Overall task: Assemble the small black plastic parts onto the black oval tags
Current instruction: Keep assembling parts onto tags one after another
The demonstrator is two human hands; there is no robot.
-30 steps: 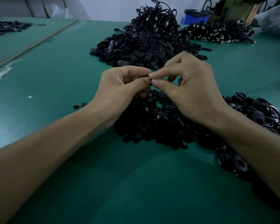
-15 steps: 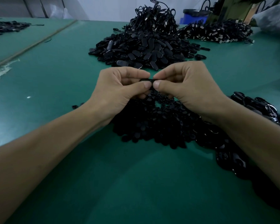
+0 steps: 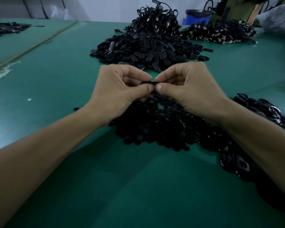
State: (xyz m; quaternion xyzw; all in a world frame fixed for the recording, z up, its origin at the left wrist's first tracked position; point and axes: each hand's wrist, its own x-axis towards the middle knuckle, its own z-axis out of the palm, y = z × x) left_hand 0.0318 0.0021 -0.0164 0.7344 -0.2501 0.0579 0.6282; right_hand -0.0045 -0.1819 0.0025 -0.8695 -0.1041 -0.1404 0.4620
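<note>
Left hand (image 3: 122,91) and right hand (image 3: 187,89) pinch one black oval tag (image 3: 148,82), centre frame; blue bin (image 3: 196,19) upper right, contents unseen.

It is looking dim and bluish in here, with soft light falling from overhead. The forearms are throwing broad, blurry shadows over the near part of the green table (image 3: 56,71). The near pile of black parts (image 3: 155,129) is sinking into one dark mass, while the far heap (image 3: 143,46) is catching faint glints. The black tag (image 3: 147,82) pinched between the left hand (image 3: 120,89) and right hand (image 3: 187,88) is showing only as a dark sliver. The wide lens is stretching the forearms toward the bottom corners, and the background is looking soft.
</note>
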